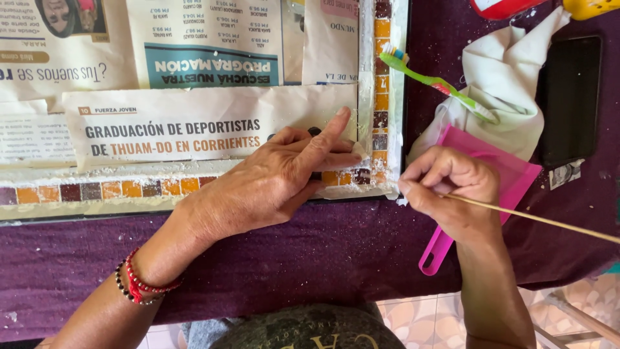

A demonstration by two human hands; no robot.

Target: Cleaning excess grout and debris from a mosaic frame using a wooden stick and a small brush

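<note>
Purple tablecloth — L hand [284,174] on mosaic frame [382,97], R hand [452,190] w/ stick [549,222] beside.

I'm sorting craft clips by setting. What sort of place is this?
Probably a home craft table: a mosaic-tile frame masked with newspaper lies on a purple cloth, the left hand pressing it, the right hand holding a thin stick, a toothbrush nearby.

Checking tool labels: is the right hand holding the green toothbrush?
No: the right hand pinches a thin wooden stick; the green toothbrush lies untouched on the white cloth.

Purple-clothed table [336,252]; patterned tile floor [426,320] below (soft daylight).
</note>
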